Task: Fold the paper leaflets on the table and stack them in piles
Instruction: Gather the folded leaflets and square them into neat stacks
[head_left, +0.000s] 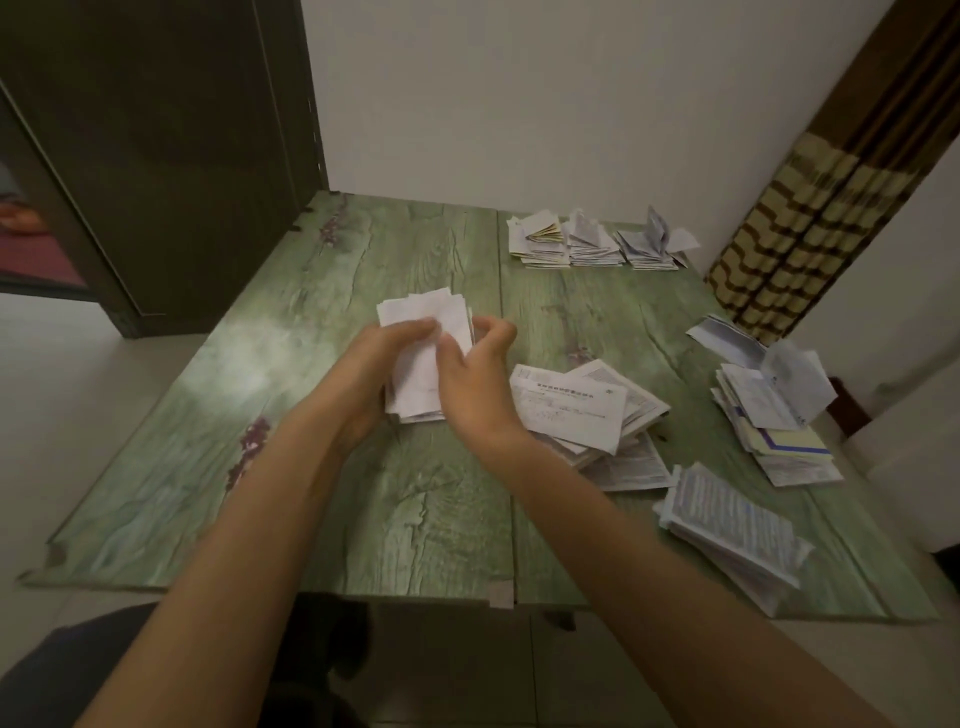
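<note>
Leaflet (426, 332) over table (363, 493) centre. Left hand (374, 358) grips its left edge, right hand (467, 374) pinches the right. Paper looks thin, light, limp; best held by edges, probably creases easily.

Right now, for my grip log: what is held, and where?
A white leaflet: the left hand grips its left side, the right hand pinches its right edge.

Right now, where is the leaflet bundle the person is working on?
In the head view the leaflet bundle is over the middle of the green table, gripped by the left hand and right hand, just left of the loose printed pile.
</note>
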